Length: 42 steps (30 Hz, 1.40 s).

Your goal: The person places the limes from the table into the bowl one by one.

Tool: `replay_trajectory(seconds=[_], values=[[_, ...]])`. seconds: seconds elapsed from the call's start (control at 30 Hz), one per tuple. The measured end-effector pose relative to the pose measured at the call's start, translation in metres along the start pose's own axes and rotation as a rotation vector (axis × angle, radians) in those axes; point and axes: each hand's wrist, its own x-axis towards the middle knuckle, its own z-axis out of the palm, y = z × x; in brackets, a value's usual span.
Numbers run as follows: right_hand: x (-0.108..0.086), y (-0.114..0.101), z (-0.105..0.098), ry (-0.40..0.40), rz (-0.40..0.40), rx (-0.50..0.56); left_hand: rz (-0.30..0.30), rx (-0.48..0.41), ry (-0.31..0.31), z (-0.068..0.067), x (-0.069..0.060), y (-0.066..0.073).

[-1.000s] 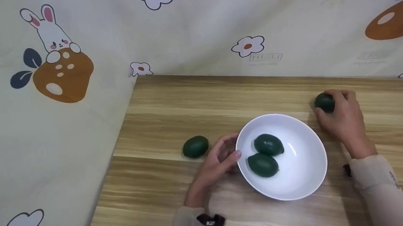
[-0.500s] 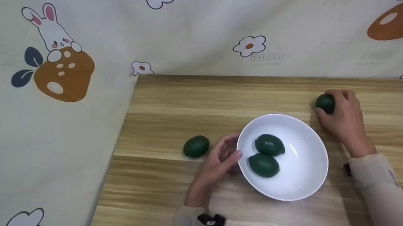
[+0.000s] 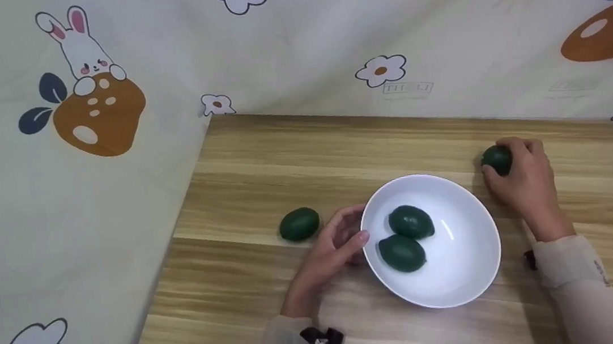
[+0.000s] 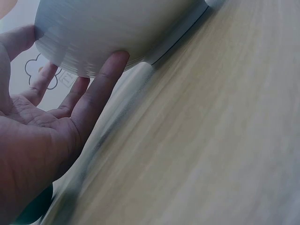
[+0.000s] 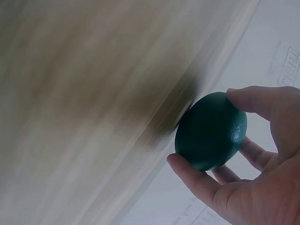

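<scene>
White bowl [image 3: 458, 258] is gripped at its left side by the left hand [image 3: 330, 252]: thumb placed at the rim, fingers spread and curved along the outer wall. Bowl is set upright on the wood-grain tabletop [image 3: 282, 157]. Held lime [image 3: 496, 160] is pinched by the right hand [image 3: 527, 183] between thumb and fingers, near the back edge, behind and to the right of the bowl, apart from it. In the right wrist view it is seen right down at the surface; whether any weight is taken off can't be told. Upper lime [image 3: 411, 222] and lower lime [image 3: 403, 253] are contained in the bowl, laid side by side in its left half, seemingly touching. Loose lime [image 3: 299, 224] is located on the tabletop just beside the left hand, on its outer side; mostly hidden by that hand in the left wrist view. Light sleeves [image 3: 587, 296] are worn on both arms; black strap [image 3: 324, 339] is seen at the left wrist. Tabletop is backed by a pale sheet [image 3: 281, 43] with a cartoon print.
</scene>
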Motion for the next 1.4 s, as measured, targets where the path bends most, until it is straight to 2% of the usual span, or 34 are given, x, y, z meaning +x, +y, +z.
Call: replay_trajectory(seconds=[0.2,0.43,0.9,1.4], values=[[-0.003,0.000,-0.002,-0.017,0.013,-0.019,0.012,0.006,-0.007,0.000,-0.001,0.000],[-0.004,-0.003,-0.005,-0.018,-0.007,-0.029,0.030,-0.004,-0.004,-0.001,0.000,0.000],[-0.008,-0.009,-0.013,-0.057,0.018,-0.040,0.027,0.026,0.005,-0.001,0.001,-0.001],[-0.018,-0.017,-0.018,-0.053,-0.015,-0.036,0.026,0.016,0.005,-0.001,-0.001,0.000]])
